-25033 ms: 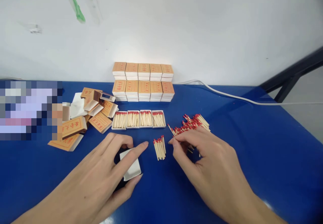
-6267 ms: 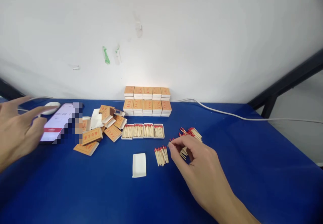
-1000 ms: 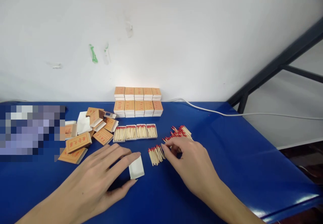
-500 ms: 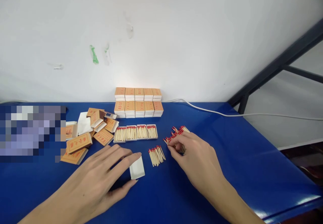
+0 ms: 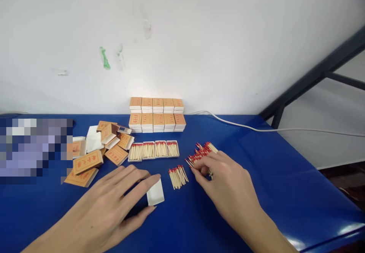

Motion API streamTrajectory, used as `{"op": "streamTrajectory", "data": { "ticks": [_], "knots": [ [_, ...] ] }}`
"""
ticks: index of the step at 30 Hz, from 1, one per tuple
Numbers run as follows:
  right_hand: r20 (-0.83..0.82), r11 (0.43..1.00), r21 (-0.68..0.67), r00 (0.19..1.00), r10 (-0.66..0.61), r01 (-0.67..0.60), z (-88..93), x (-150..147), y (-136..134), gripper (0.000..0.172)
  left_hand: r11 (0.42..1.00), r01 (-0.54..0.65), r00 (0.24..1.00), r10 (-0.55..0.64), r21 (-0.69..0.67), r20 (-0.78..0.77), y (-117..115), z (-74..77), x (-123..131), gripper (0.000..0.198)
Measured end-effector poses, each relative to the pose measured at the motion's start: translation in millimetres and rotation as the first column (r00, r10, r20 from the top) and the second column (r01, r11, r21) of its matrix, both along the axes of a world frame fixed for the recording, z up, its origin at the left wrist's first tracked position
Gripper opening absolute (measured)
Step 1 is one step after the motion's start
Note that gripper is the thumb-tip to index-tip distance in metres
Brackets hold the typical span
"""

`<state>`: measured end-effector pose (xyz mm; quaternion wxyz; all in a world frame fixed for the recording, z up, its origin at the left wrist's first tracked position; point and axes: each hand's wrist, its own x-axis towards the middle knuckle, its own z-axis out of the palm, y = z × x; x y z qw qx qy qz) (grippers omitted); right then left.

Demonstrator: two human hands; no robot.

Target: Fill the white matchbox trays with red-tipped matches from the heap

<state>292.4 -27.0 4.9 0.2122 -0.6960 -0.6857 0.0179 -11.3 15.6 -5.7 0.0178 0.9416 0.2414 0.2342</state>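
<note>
Orange box covers (image 5: 88,162) lie at left. The left hand (image 5: 111,201), lower left, curves wide around a white tray (image 5: 156,193). Little match bunch (image 5: 178,177) below the middle. Then the big match pile (image 5: 203,150) and right hand (image 5: 229,182), pinched narrow; can't tell if it's holding any.

Blue table (image 5: 182,226) under stacked matchboxes (image 5: 158,120), sleeves (image 5: 88,161), trays (image 5: 156,196), loose matches (image 5: 178,177), white cable (image 5: 242,126).
</note>
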Motion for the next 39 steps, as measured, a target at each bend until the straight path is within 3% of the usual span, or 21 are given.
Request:
{"op": "streamTrajectory", "data": {
  "ticks": [13,23,31,39],
  "knots": [
    [-0.128,0.998,-0.050,0.991,-0.050,0.044,7.0,-2,0,0.014,1.000,0.003,1.000,-0.003,0.010,-0.021,-1,0.5,0,0.038],
    [-0.327,0.991,-0.134,0.945,-0.023,-0.022,6.0,-16,7,0.015,1.000,0.014,1.000,-0.014,0.012,-0.008,2,1.2,1,0.036],
    [-0.351,0.993,-0.121,0.935,-0.044,0.001,5.7,-8,10,0.020,1.000,0.024,0.999,-0.025,-0.009,-0.021,1,-1.8,0,0.038],
    [-0.246,0.988,-0.153,0.968,-0.056,0.018,11.3,0,6,0.014,1.000,0.022,1.000,-0.022,-0.010,-0.005,1,-0.9,1,0.037]
  ]
}}
